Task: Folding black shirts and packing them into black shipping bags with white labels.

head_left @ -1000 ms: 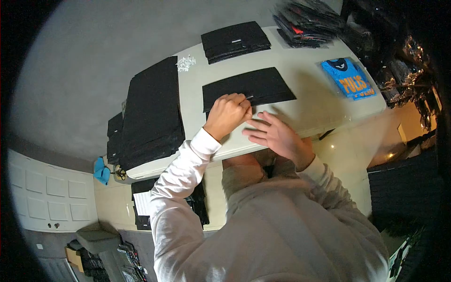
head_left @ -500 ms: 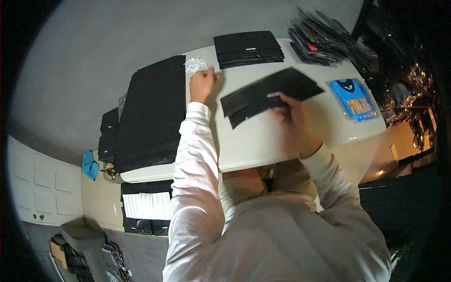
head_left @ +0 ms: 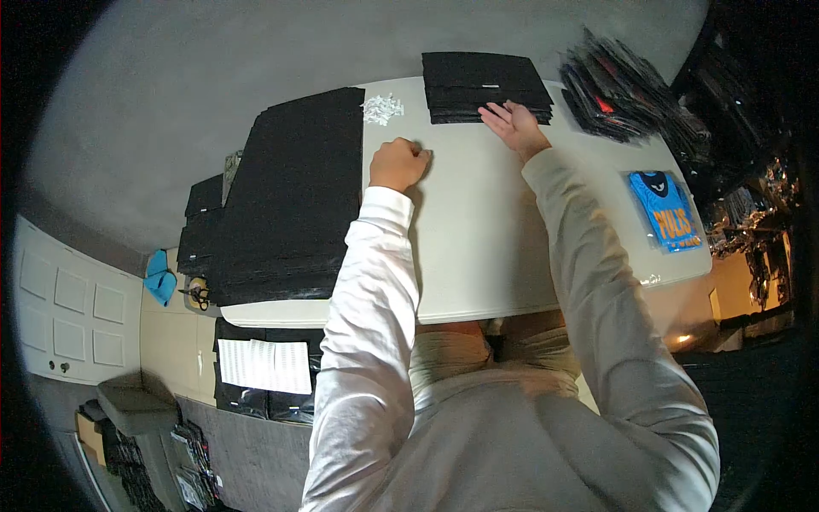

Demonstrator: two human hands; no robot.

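Note:
My right hand (head_left: pixel 516 129) is open, palm turned up and fingers spread, at the near edge of the stack of folded black fabric pieces (head_left: pixel 486 72). A small white label shows on the stack's front. My left hand (head_left: pixel 399 165) is closed above the white table (head_left: pixel 478 222), just below the heap of small white labels (head_left: pixel 382 109). Whatever its curled fingers hold, if anything, is hidden. Left of that hand lies a large pile of flat black fabric pieces (head_left: pixel 290 188).
A blue shirt in a clear bag (head_left: pixel 664 211) lies at the table's right. Behind it leans a pile of bagged dark garments (head_left: pixel 618 94). Scissors (head_left: pixel 198 294) and a blue cloth (head_left: pixel 159 278) are at far left, above a white paper sheet (head_left: pixel 266 365).
The folded black piece has left the middle of the table. My right hand has moved from there up to the back stack and opened. My left hand stays closed near the labels.

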